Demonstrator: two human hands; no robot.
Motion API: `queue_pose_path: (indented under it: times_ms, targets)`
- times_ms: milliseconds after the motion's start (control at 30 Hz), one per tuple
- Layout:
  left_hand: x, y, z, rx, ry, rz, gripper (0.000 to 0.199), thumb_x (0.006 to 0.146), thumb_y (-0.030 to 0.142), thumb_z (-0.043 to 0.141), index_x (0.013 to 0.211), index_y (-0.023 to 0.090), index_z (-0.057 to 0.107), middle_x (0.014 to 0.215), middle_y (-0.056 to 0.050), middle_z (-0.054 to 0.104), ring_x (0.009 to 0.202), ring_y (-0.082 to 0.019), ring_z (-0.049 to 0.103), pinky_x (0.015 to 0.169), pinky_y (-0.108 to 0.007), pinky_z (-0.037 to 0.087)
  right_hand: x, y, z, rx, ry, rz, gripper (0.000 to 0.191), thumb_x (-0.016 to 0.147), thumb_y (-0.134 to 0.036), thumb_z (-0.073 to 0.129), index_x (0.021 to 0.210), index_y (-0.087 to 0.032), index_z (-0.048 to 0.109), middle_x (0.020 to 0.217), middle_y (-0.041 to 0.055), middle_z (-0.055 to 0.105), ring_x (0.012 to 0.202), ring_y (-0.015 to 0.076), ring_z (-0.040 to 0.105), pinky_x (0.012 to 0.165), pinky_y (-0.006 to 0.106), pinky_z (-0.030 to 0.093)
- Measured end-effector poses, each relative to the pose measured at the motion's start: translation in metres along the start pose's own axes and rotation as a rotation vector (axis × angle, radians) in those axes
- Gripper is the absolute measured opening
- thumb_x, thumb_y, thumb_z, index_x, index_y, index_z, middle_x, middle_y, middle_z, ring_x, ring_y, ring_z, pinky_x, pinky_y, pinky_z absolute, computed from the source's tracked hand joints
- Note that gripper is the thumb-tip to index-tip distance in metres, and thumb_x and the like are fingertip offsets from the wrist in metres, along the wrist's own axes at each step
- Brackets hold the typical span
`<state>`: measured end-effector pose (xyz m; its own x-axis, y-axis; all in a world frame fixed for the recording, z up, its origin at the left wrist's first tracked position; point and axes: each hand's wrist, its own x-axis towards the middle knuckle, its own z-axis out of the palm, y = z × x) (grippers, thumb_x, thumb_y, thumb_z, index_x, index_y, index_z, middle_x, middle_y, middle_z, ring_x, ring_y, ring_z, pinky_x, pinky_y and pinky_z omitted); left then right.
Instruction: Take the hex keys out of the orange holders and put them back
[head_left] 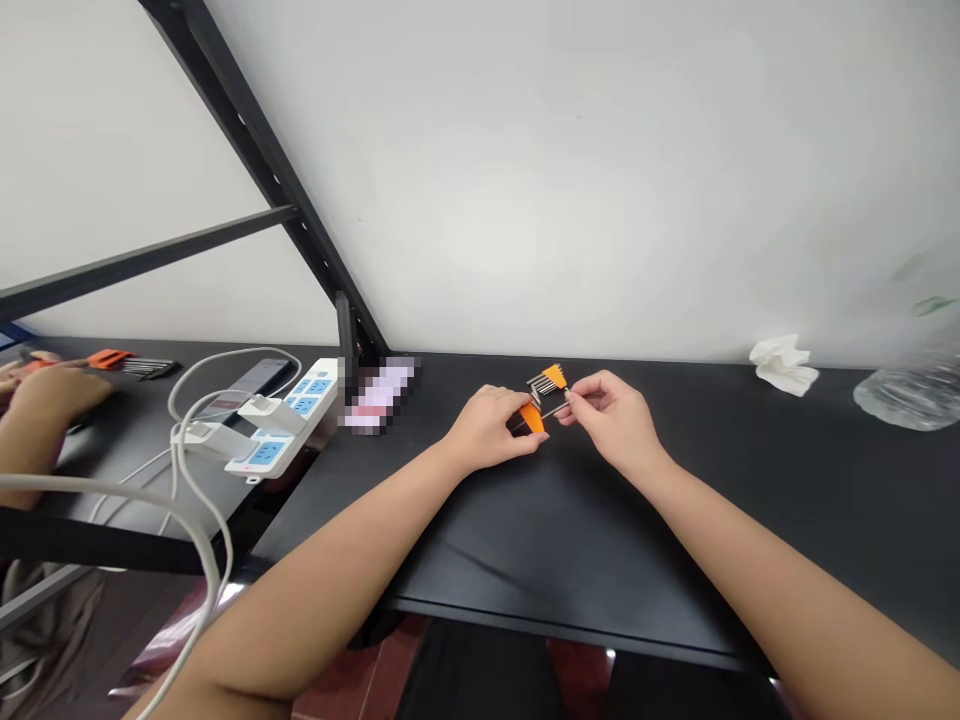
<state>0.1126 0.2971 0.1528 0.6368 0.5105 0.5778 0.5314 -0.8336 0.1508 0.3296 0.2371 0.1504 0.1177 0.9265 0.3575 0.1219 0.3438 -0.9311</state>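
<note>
Basically, the left hand [496,430] gripped an orange holder [533,418] above the near-middle table [480,530]; the right hand [609,418] pinched a thin metal key [556,409] beside it. Another orange holder [554,376] with keys lay just beyond, on the far side.

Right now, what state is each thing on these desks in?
Left hand, closed on near orange holder
Right hand, pinching a thin metal rod
Far orange holder, several rods in it
Power strip, two chargers plugged in
Phone beside the strip, face up
Tissue, crumpled
Clear plastic, wrinkled, partly out of frame
</note>
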Motion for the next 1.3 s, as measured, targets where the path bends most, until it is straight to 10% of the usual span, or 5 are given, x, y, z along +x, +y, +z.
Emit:
queue_pose_path:
  times_ms: [367,567,700,933,1300]
  targets:
    - [0.0,0.001,0.0,-0.001,0.004,0.006,0.038,0.079,0.048,0.076,0.101,0.018,0.067,0.076,0.0,0.069,0.073,-0.018,0.065,0.082,-0.037,0.047,0.0,0.003,0.0,0.005,-0.076,0.044,0.024,0.089,-0.039,0.071,0.09,-0.018,0.059,0.086,0.006,0.074,0.078,0.0202,0.075,0.08,0.035,0.061]
    - [-0.001,0.001,0.002,0.045,0.04,0.049,0.039,0.08,0.049,0.074,0.105,0.019,0.066,0.085,-0.002,0.072,0.079,-0.02,0.066,0.084,-0.037,0.048,-0.001,0.003,0.004,-0.478,-0.278,-0.206,0.012,0.088,-0.02,0.06,0.08,-0.019,0.07,0.089,0.0029,0.069,0.074,0.0136,0.064,0.071,0.027,0.049]
    - [-0.001,-0.004,0.0,0.083,-0.034,0.029,0.043,0.082,0.05,0.074,0.11,0.019,0.066,0.088,-0.003,0.072,0.084,-0.022,0.066,0.085,-0.039,0.048,0.003,-0.012,-0.034,-0.778,-0.282,-0.276,0.016,0.09,-0.02,0.056,0.09,-0.021,0.073,0.092,0.003,0.069,0.079,0.0139,0.061,0.074,0.028,0.045]
    - [-0.002,-0.01,-0.005,0.104,-0.099,-0.029,0.041,0.083,0.048,0.073,0.111,0.02,0.067,0.095,-0.004,0.072,0.089,-0.022,0.067,0.091,-0.04,0.048,0.005,-0.02,-0.126,-1.154,-0.519,0.189,0.011,0.081,-0.029,0.065,0.087,-0.024,0.072,0.091,0.0032,0.07,0.07,0.0163,0.062,0.06,0.027,0.04]
    - [-0.002,-0.01,-0.005,0.117,-0.109,-0.016,0.039,0.084,0.049,0.072,0.109,0.019,0.068,0.09,-0.004,0.071,0.086,-0.021,0.065,0.086,-0.039,0.047,0.008,-0.015,-0.093,-1.085,-0.621,0.297,0.005,0.068,-0.016,0.059,0.069,-0.019,0.062,0.07,0.0021,0.066,0.051,0.0119,0.05,0.045,0.025,0.032]
